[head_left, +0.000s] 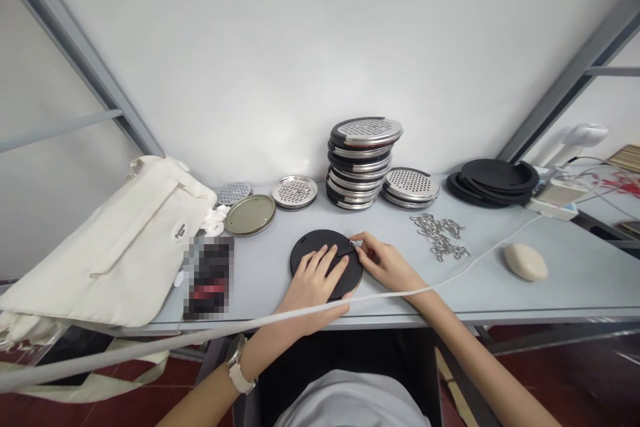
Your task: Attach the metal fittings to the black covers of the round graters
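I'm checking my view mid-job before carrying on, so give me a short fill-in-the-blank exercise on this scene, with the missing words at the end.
1. The round disc under the person's left grip is coloured ____.
2. The watch is worn on the person's ____ wrist.
3. In the picture, the cream rounded object lies to the ____ of the loose metal pieces.
4. The top of the tallest stack is pierced with many ____.

Missing words: black; left; right; holes.
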The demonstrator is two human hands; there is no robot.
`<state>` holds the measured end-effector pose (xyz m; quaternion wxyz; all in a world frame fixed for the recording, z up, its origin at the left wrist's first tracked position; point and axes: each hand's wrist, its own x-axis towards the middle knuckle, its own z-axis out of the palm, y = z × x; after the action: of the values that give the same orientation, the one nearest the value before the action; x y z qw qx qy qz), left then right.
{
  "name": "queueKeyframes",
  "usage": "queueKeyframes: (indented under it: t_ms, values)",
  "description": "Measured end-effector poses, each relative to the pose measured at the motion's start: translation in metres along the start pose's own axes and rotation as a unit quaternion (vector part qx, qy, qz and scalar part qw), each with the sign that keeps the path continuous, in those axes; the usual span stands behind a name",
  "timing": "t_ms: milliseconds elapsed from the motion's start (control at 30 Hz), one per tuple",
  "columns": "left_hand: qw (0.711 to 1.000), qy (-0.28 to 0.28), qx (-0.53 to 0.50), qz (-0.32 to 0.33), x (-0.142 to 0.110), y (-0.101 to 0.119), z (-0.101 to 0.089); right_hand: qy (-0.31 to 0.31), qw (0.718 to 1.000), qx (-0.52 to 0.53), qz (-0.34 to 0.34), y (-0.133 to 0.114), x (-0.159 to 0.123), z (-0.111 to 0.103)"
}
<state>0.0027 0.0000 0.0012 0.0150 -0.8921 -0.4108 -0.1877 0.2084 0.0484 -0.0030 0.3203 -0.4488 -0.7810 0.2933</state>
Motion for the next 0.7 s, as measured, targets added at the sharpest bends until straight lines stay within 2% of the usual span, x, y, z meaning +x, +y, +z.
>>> queueKeyframes:
  t_ms: [700]
  values:
    - [1.0,0.004,0.004,0.001,-0.0003,-0.0001,0.0011,-0.009,1.0,-0.012,0.019,-0.0028,0.0004,-0.0004]
